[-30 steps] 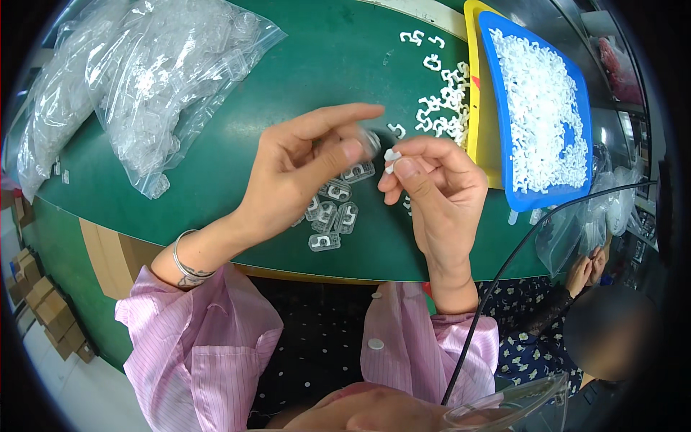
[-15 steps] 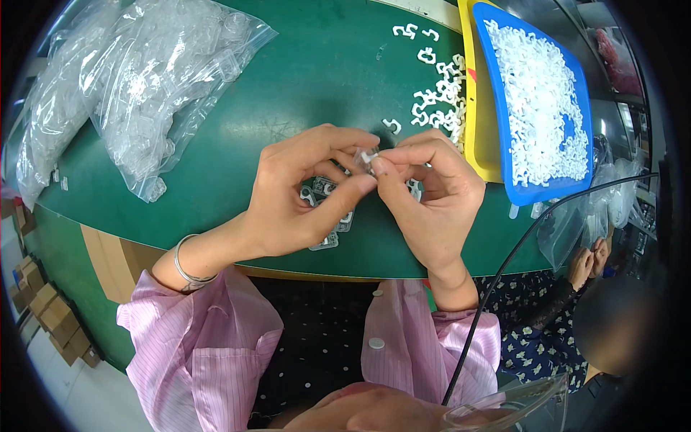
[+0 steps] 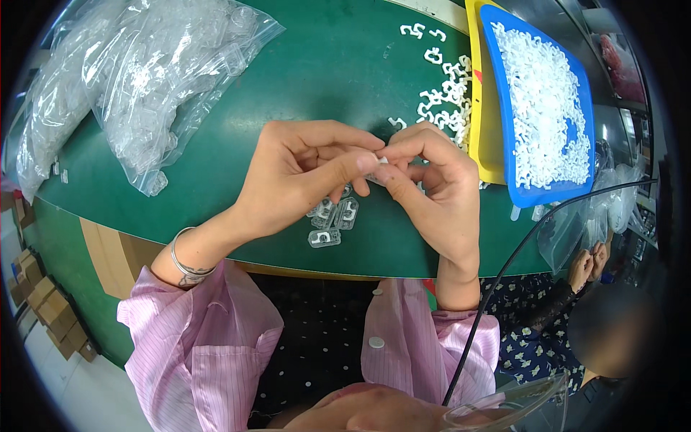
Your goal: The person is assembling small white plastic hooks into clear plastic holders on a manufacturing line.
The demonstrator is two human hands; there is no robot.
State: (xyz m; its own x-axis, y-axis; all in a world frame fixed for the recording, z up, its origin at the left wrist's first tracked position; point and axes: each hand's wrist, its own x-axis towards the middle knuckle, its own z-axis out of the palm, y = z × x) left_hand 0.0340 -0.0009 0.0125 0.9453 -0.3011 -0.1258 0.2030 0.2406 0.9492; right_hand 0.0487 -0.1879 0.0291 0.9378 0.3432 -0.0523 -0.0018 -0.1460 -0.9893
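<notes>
Between my two hands, over the green table, a small clear plastic case (image 3: 373, 175) is pinched, mostly covered by my fingers. My left hand (image 3: 306, 169) closes on it with thumb and fingertips. From the other side my right hand (image 3: 435, 183) grips at the same spot, thumb and forefinger around a bit of white plastic (image 3: 382, 160). Just below my left hand lie several clear cases with white hook pieces inside (image 3: 325, 238). Loose white plastic hooks (image 3: 450, 93) are scattered beyond my right hand.
A blue tray (image 3: 512, 173) heaped with white hooks leans on a yellow tray (image 3: 486, 155) at the right. Clear bags of plastic parts (image 3: 155, 93) lie at the left. A black cable (image 3: 497, 281) crosses the right side, near another person's hands (image 3: 589, 265).
My fingers have closed further around the clear case, which is now more hidden. My left hand has shifted slightly left, so more of the cases beneath it show.
</notes>
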